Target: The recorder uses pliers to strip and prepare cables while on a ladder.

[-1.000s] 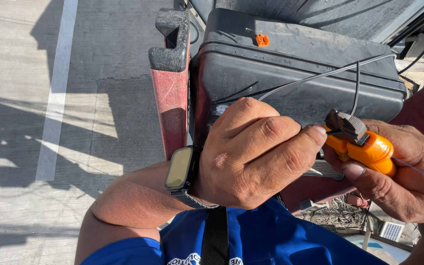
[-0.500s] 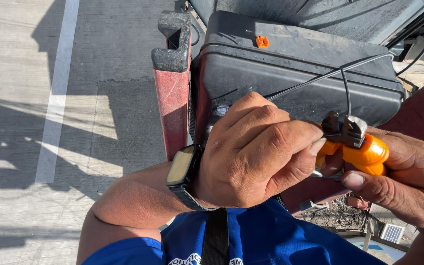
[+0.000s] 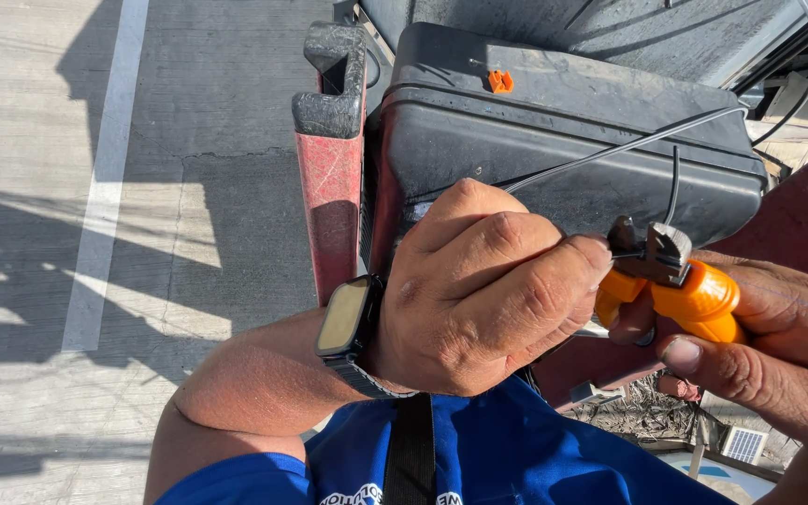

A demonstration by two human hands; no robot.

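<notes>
Sitting behind your hands, the black case (image 3: pixel 554 140) backs everything. Your left hand (image 3: pixel 488 290) pinches the thin black cable (image 3: pixel 610 150), which runs rightward into the orange stripper (image 3: pixel 680 290) squeezed in your right hand (image 3: pixel 769 346).

Left hand (image 3: pixel 483 290) fisted, right hand (image 3: pixel 759 351) curled closed, fingertips touching.
</notes>
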